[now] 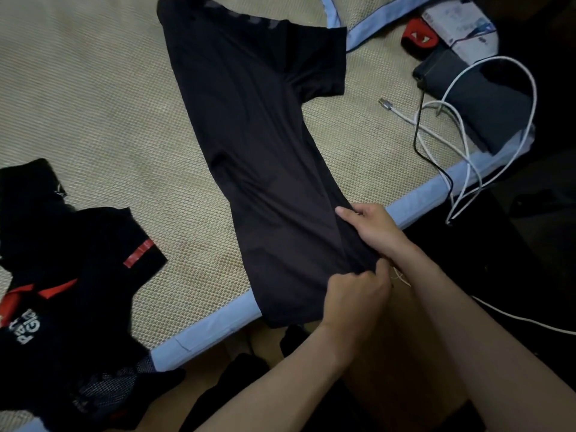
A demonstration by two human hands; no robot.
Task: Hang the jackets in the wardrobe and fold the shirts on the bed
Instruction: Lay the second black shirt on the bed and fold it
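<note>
In the head view, a dark short-sleeved shirt (258,157) lay stretched diagonally across the bed (93,104), its collar end toward the far side and its hem hanging just over the near edge, where a pale blue border (215,325) ran along the woven beige mat. One sleeve was spread flat out to the right; the other side of the shirt appeared folded in, so the body formed a long narrow strip. Both hands were at the hem end. The left hand (358,294) was closed in a fist on the bottom corner of the shirt, fabric bunched between thumb and fingers. The right hand (371,226) rested just above it on the shirt's right edge, fingers curled around and pinching the cloth, with the index finger lying along the fabric. The two hands were near each other, almost touching, and both bare forearms came in from the lower right. To the left, a second black shirt with red trim (71,275) and white lettering lay crumpled on the bed, partly drooping over the near edge. On the right side of the bed, white cables (461,135) looped over a dark grey folded cloth (480,98), beside a white box (461,23) and a small red object (419,35). No jackets or wardrobe could be made out.
</note>
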